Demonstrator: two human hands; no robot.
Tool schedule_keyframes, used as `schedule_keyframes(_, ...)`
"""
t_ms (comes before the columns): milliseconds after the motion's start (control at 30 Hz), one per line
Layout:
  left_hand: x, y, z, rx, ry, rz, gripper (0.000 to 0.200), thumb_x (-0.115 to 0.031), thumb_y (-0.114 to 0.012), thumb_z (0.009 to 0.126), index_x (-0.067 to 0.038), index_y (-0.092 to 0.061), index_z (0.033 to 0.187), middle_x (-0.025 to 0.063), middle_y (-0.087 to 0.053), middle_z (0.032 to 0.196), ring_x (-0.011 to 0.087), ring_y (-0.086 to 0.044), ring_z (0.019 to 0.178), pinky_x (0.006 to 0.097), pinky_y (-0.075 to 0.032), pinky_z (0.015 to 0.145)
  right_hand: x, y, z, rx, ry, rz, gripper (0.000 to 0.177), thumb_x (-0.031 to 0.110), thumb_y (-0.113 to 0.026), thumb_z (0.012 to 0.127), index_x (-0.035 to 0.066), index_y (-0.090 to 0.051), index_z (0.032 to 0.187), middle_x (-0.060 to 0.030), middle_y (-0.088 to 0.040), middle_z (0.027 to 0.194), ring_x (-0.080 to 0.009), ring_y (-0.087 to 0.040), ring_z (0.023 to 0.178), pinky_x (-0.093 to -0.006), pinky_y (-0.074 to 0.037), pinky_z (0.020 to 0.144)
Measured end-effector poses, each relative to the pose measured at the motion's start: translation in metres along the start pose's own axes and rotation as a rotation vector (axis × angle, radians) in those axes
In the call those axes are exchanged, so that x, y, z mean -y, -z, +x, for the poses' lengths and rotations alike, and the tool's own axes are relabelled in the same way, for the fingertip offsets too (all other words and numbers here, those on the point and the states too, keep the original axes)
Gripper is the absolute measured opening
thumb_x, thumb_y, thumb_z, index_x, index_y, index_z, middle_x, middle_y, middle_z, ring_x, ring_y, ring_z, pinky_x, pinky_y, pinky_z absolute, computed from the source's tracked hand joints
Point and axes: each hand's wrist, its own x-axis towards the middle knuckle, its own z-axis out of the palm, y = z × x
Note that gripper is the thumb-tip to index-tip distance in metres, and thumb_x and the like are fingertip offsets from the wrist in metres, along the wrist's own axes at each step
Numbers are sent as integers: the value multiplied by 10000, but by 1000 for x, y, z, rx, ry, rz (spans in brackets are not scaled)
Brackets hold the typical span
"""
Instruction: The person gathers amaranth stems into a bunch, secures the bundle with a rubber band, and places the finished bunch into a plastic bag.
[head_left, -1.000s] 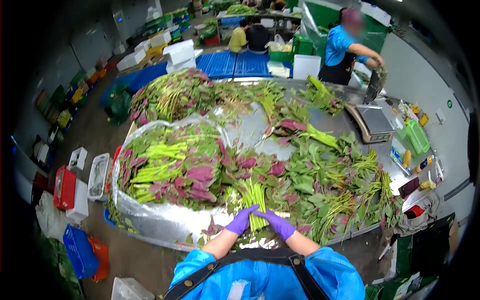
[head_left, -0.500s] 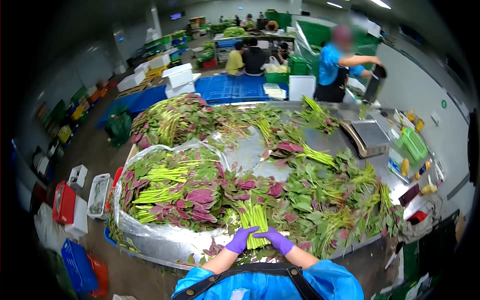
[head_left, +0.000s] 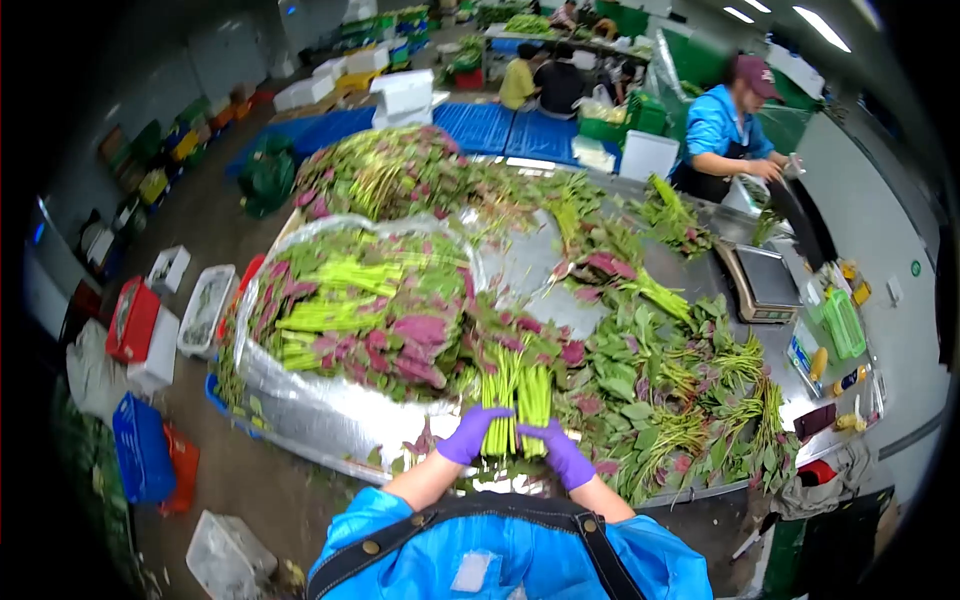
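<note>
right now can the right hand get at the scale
Probably not without a stretch: the right hand has hold of a stem bundle, and spread greens lie between it and the scale, farther back on the right.

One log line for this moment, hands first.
left hand: touching left stem bunch; right hand: touching right stem bunch; bunches: side by side

It is a produce-packing workroom: leafy vegetables [head_left: 375, 180] cover a metal table [head_left: 525, 262], a weighing scale [head_left: 770, 275] stands there (near a blue-sleeved co-worker [head_left: 713, 135]), and plastic crates [head_left: 143, 448] line the floor.
</note>
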Motion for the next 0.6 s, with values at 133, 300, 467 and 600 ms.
schedule_keyframes(133, 13, 27, -7, 45, 272, -163, 339, -195, -520, 839, 1, -511, 1116, 137, -614, 1002, 198, -621, 763, 307, -532, 668, 8, 4, -24, 143, -223, 90, 287, 82, -629, 742, 23, -563, 1016, -40, -602, 784, -144, -583, 656, -252, -474, 619)
schedule_keyframes(300, 34, 30, -1, 26, 275, 24, 278, -186, -603, 819, -38, -567, 1051, 20, -620, 884, 80, -545, 648, 186, -454, 571, -37, 19, -3, 207, -197, 9, 316, 42, -625, 738, 10, -554, 1045, -67, -613, 866, -131, -585, 687, -240, -474, 612)
schedule_keyframes(467, 1, 17, -4, 51, 106, 216, 266, -185, -608, 817, -37, -562, 1033, -3, -548, 743, 65, -498, 611, 186, -395, 515, 30, 24, -27, 89, -143, -52, 240, 81, -658, 695, 0, -551, 895, -51, -583, 684, -133, -560, 557, -236, -425, 498)
schedule_keyframes(600, -57, 11, -21, 112, -76, 354, 254, -195, -609, 816, -40, -532, 1002, -14, -517, 656, 66, -476, 508, 188, -379, 466, 69, 81, -64, 104, 12, 204, 623, 75, -662, 634, -26, -441, 1209, -61, -527, 663, -140, -507, 519, -239, -405, 477)
